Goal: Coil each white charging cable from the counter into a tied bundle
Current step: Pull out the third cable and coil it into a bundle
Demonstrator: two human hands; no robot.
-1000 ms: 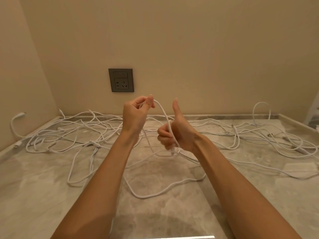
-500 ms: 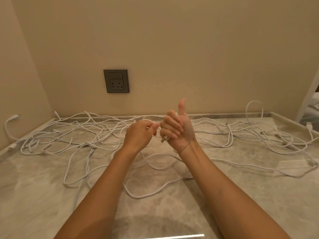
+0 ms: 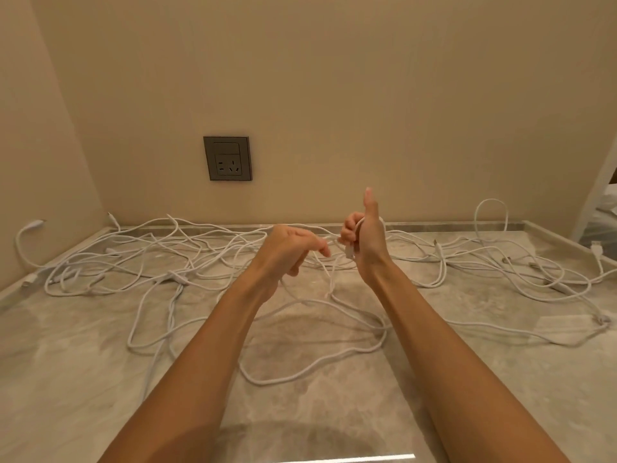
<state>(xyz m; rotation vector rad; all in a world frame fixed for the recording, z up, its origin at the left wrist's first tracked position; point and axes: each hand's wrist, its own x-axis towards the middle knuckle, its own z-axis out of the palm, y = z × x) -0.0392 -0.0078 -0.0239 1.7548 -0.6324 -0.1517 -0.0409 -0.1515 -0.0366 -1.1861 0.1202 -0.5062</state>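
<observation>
Several white charging cables (image 3: pixel 143 262) lie tangled across the marble counter (image 3: pixel 73 396). My right hand (image 3: pixel 365 242) is raised above the middle of the counter with its thumb up. Its fingers are curled round one white cable, whose connector end (image 3: pixel 349 252) sticks out below the fist. My left hand (image 3: pixel 288 250) is just left of it, fingers loosely curled, pinching the same cable near the fingertips. From the hands this cable drops to the counter and runs into a wide slack loop (image 3: pixel 300 379) in front of me.
A grey wall socket (image 3: pixel 227 158) is set in the back wall above the cables. A low raised lip (image 3: pixel 450 225) borders the counter at the back and sides. More tangled cable (image 3: pixel 521 272) covers the right side, and one loop stands up against the wall.
My left hand has dropped from head height and now sits lower, beside the right. My right hand has turned, so the fingers face left with the cable wrapped in the fist.
</observation>
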